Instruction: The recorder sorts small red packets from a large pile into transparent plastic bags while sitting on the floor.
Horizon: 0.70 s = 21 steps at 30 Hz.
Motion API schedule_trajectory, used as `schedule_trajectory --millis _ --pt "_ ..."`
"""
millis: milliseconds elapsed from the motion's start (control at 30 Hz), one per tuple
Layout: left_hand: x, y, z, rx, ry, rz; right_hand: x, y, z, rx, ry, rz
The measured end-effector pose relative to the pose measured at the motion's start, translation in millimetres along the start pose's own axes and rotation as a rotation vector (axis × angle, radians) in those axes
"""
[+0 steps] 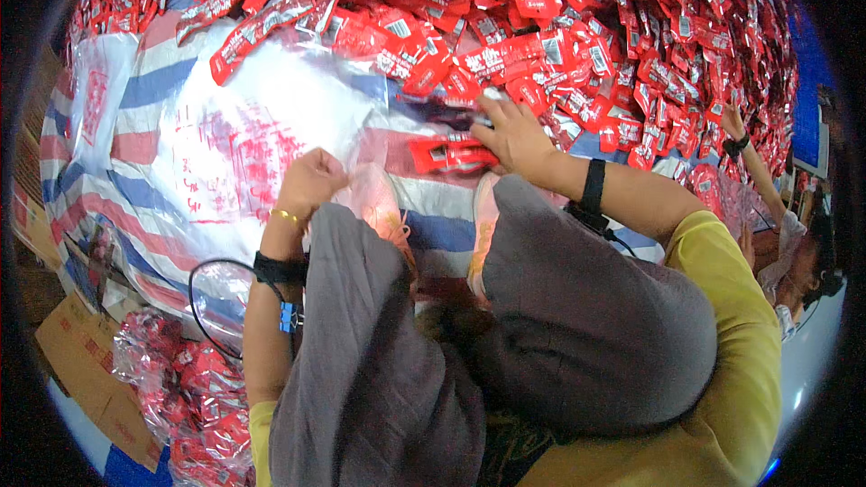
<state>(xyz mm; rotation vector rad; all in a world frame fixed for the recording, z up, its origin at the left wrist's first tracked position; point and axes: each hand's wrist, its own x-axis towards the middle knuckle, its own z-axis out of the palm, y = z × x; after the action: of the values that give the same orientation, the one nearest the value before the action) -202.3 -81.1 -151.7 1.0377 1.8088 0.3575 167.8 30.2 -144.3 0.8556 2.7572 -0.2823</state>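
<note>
My left hand [311,184] is closed, fingers curled together at the lower right edge of a white translucent plastic bag [244,149] with red marker writing, and it seems to pinch the film there. My right hand [520,140] reaches the near edge of a heap of small red packets [541,54], its fingers apart and palm down. Just left of that hand, a red packet [448,154] lies between my shoes, close to the fingertips. Whether the right fingertips touch a packet is hard to tell.
A striped red, white and blue sheet [149,144] lies underneath. Cardboard [90,370] and a clear bag of red packets [203,397] are at lower left. At far right another person's hand [735,122] reaches into the heap. Cables run from my wristbands.
</note>
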Motion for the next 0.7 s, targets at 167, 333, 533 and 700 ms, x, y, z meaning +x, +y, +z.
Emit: schedule_trajectory --millis 167,333,533,700 --pt "8 -41 11 -0.183 -0.028 0.096 19 8 -33 0.376 -0.093 0.197" --pt "1 18 25 -0.056 0.248 0.221 46 -38 -89 1.418 0.082 0.172" --pt "7 27 2 -0.73 0.705 -0.025 91 -63 -35 1.824 -0.256 0.25" --pt "-33 65 -9 -0.561 0.658 0.361 86 -77 -45 1.396 -0.113 -0.014"
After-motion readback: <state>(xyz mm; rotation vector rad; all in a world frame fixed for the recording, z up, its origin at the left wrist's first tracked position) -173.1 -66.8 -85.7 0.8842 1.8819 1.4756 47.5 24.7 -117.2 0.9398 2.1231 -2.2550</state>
